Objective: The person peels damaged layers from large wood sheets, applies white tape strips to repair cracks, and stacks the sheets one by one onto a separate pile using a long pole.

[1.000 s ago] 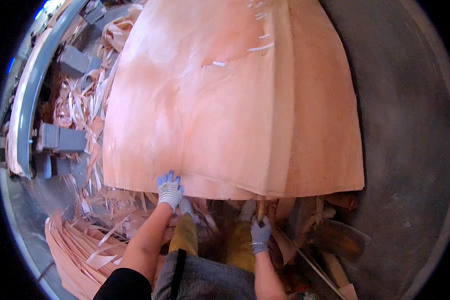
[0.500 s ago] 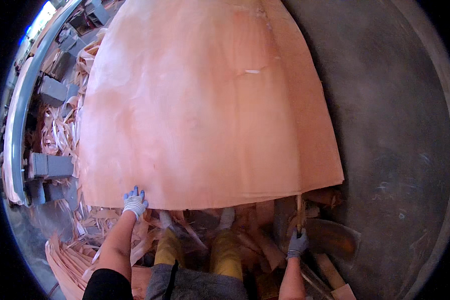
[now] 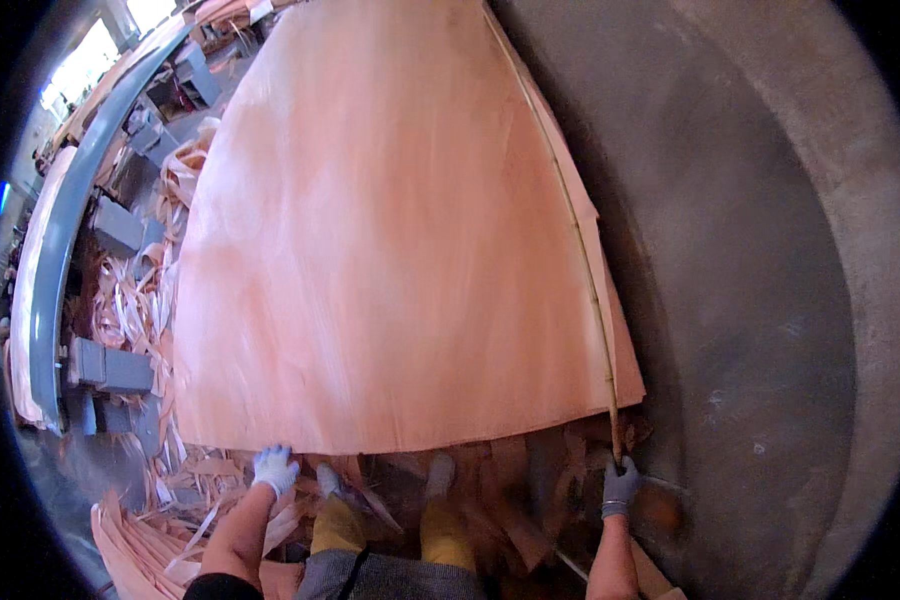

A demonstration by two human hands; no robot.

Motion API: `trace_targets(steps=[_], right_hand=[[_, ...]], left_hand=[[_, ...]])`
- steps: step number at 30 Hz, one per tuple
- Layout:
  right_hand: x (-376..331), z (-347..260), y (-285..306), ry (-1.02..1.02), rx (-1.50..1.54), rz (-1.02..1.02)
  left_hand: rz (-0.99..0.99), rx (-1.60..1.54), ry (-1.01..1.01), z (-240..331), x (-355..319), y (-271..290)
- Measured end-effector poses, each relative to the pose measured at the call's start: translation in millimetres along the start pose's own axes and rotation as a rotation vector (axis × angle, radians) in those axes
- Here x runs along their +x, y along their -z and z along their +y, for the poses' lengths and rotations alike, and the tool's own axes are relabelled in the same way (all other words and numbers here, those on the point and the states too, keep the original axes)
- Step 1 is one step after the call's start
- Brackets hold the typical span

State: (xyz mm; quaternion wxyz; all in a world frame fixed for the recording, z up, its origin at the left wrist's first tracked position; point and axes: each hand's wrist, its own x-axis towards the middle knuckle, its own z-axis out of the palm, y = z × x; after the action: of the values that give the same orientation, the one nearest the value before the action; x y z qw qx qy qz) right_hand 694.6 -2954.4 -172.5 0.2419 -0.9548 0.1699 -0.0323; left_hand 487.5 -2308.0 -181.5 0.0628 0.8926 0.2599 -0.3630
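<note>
A wide stack of thin, pale orange-pink wood veneer sheets (image 3: 390, 260) stretches away in front of me. My left hand (image 3: 275, 470), in a light glove, is at its near left edge with the fingers apart; whether the fingertips touch the sheet is hard to tell. My right hand (image 3: 621, 487), in a grey glove, is closed around the near end of a long, thin bamboo pole (image 3: 594, 300). The pole runs away from me on top of the veneer, along the right side. Right of it, a strip of lower sheets (image 3: 625, 370) sticks out.
Veneer scraps (image 3: 125, 300) litter the floor on the left and around my feet. Grey blocks (image 3: 125, 370) stand beside a long blue-grey rail (image 3: 45, 310). A bundle of veneer strips (image 3: 135, 550) lies at lower left. Bare dark concrete floor (image 3: 760, 300) spans the right.
The bamboo pole, mostly hidden before, now shows along its length on top of the veneer. My left hand has drawn back slightly from over the sheet to its edge. The view has shifted.
</note>
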Motion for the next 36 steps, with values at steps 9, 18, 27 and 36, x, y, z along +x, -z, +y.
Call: trace_targets(steps=[9,18,27,36], right_hand=[[-33.8,-73.1,101.9,-0.137,-0.032,-0.129],[-80.1,-196.2,-5.3,0.018,0.346,-0.302],[-236.3,-519.7,-29.5,-0.138,0.714,-0.622],[-424.5,-751.5,-57.8,0.032,0.859,-1.008]], left_hand=[[-0.28,-0.283,0.012,-19.2,-118.7,-38.6],[-0.087,-0.732,0.07,-90.1,-192.7,-138.2],[0.177,-1.067,0.082,-230.5,-220.9,-152.5],[0.459,-1.217,0.556,-446.6,-319.4,-130.5]])
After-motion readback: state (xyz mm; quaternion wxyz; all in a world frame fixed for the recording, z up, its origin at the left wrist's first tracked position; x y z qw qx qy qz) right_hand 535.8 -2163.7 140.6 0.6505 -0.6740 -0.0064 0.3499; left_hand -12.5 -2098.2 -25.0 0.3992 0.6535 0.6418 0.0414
